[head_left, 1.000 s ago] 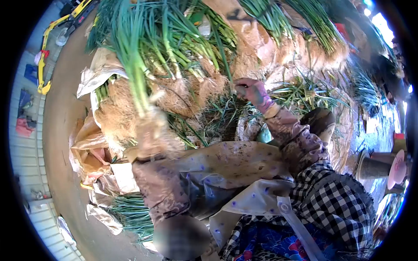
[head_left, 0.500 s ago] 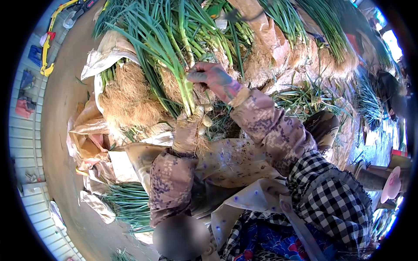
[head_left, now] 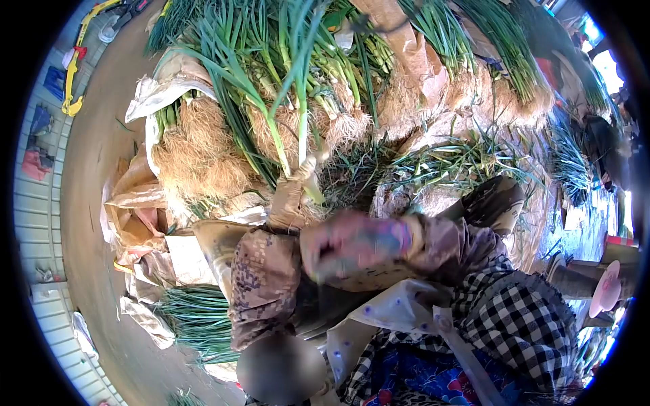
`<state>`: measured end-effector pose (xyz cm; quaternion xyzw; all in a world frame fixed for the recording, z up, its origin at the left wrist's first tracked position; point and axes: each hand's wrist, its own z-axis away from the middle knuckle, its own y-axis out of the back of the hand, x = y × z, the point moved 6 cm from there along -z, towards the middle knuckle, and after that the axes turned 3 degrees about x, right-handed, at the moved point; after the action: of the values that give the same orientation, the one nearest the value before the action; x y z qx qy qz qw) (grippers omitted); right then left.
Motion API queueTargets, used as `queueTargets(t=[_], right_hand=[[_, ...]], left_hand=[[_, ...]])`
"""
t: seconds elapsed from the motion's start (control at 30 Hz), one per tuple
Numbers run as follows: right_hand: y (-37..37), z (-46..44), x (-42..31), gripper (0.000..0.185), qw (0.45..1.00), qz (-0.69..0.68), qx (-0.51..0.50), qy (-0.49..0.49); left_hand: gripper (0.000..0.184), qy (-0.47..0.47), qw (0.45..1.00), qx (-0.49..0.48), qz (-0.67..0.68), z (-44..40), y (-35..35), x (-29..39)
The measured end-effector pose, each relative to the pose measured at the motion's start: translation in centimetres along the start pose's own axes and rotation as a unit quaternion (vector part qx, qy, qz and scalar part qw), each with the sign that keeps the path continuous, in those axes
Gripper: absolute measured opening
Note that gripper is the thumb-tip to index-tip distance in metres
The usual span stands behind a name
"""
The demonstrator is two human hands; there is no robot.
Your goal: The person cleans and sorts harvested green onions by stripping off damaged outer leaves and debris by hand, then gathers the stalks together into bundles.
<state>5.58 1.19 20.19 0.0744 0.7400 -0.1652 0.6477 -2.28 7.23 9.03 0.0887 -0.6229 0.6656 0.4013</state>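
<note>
My left hand, in a tan glove, is closed around the lower stems of green onions, whose leaves point up and away from me. A pale stem end sticks out on the right side of the fist. My right hand is smeared by motion, just right of and below the left one, over my lap; its fingers cannot be made out. Ahead of the left hand lie more green onions with shaggy, straw-coloured roots.
Rooted bundles of green onions line the far side on brown wrapping. Leaf trimmings lie right of centre. At lower left is another green bundle. Crumpled sacking sits left, and a yellow-framed object at the far left.
My right hand has come down from the onion leaves toward my lap, beside the left fist. The held stems now stand spread apart. My left hand has stayed nearly in place.
</note>
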Motion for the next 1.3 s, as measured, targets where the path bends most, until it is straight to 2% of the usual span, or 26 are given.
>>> queueTargets(t=[0.07,0.1,0.13,0.2,0.27,0.33,0.37,0.4,0.43,0.5,0.57,0.63,0.67,0.73,0.77,0.8,0.9,0.93,1.0,1.03,1.07,1.1,1.13,1.2,1.23,1.3], right_hand=[[-1.3,0.7,-0.6,0.015,0.998,0.049,-0.032,-0.005],[-1.5,0.9,-0.7,0.016,0.996,0.074,-0.044,-0.004],[0.1,1.6,0.0,0.017,0.999,0.038,0.012,0.024],[4.5,3.3,1.0,0.017,0.990,0.115,0.083,0.004],[8.5,5.2,3.6,0.025,0.915,0.388,0.066,-0.092],[10.1,5.5,3.4,0.035,0.873,0.441,0.199,-0.064],[10.8,5.8,3.1,0.040,0.844,0.464,0.265,-0.051],[10.7,5.0,3.1,0.042,0.917,0.279,0.275,0.077],[10.7,3.7,3.5,0.044,0.938,0.077,0.272,0.201],[11.3,2.8,5.5,0.046,0.914,-0.055,0.268,0.301],[11.6,2.0,8.1,0.040,0.927,0.113,0.294,0.205],[11.8,0.9,10.8,0.032,0.906,0.320,0.273,0.052],[12.4,1.5,14.6,0.029,0.928,0.202,0.293,0.108],[11.2,1.8,16.1,0.025,0.945,0.114,0.258,0.164],[9.1,2.1,14.4,0.024,0.951,0.148,0.211,0.169],[6.7,2.6,11.9,0.023,0.954,0.182,0.164,0.173],[1.1,4.5,4.5,0.023,0.942,0.282,0.015,0.179],[0.5,4.8,3.6,0.023,0.945,0.294,-0.039,0.139],[0.0,5.9,2.7,0.024,0.936,0.318,-0.135,0.064],[2.2,6.8,3.9,0.026,0.945,0.318,-0.079,0.014],[5.8,8.8,6.9,0.028,0.946,0.320,-0.026,-0.039],[10.0,12.4,14.9,0.034,0.937,0.347,0.027,-0.034],[14.2,16.1,22.6,0.041,0.925,0.371,0.079,-0.031],[14.8,13.0,17.7,0.052,0.990,0.073,0.091,0.084],[15.4,11.2,15.1,0.059,0.983,-0.081,0.093,0.138],[18.6,7.4,12.9,0.067,0.969,-0.032,0.135,0.203]], left_hand=[[0.038,0.003,0.978,0.145,-0.153,-0.4,2.4,-0.4],[0.044,-0.074,0.967,0.171,-0.173,-0.7,2.2,-0.5],[0.044,-0.063,0.971,0.150,-0.173,-1.3,2.3,0.1],[0.043,-0.070,0.974,0.157,-0.149,0.2,0.6,2.5],[0.042,-0.074,0.995,0.057,-0.039,0.2,0.6,2.7],[0.040,-0.050,0.996,0.072,-0.011,0.1,1.1,2.0],[0.039,-0.023,0.987,0.155,-0.029,0.2,1.6,1.2],[0.038,-0.015,0.984,0.176,-0.031,0.1,1.2,0.7],[0.036,-0.007,0.980,0.197,-0.034,0.1,0.4,0.4],[0.033,-0.027,0.993,0.117,-0.012,-0.1,-2.3,0.5],[0.030,-0.043,0.985,0.159,-0.054,-0.8,0.8,-0.7],[0.030,-0.047,0.979,0.177,-0.088,-1.0,1.2,-0.8],[0.030,0.001,0.989,0.130,-0.067,-0.2,-0.5,-0.1],[0.028,-0.039,0.960,0.226,-0.162,0.3,1.6,0.1],[0.027,-0.056,0.938,0.270,-0.211,0.3,2.9,-0.1],[0.023,-0.084,0.955,0.241,-0.151,-2.0,8.2,-3.2],[0.021,-0.096,0.956,0.266,-0.076,-1.3,3.8,0.4],[0.023,-0.117,0.970,0.207,-0.048,-1.4,3.4,0.9],[0.023,-0.070,0.982,0.168,-0.052,-1.2,1.8,2.6],[0.023,-0.042,0.987,0.149,-0.052,-0.9,1.2,2.9],[0.029,-0.095,0.994,0.046,-0.015,-0.6,0.5,4.1],[0.041,-0.158,0.980,-0.096,-0.070,0.3,-0.4,6.0],[0.051,-0.230,0.971,-0.025,-0.054,1.3,0.7,7.8],[0.053,-0.223,0.972,-0.074,-0.010,1.2,0.8,8.7],[0.054,-0.218,0.971,-0.099,0.013,0.9,0.7,9.1],[0.056,-0.210,0.965,-0.147,0.060,0.5,0.4,9.7]])
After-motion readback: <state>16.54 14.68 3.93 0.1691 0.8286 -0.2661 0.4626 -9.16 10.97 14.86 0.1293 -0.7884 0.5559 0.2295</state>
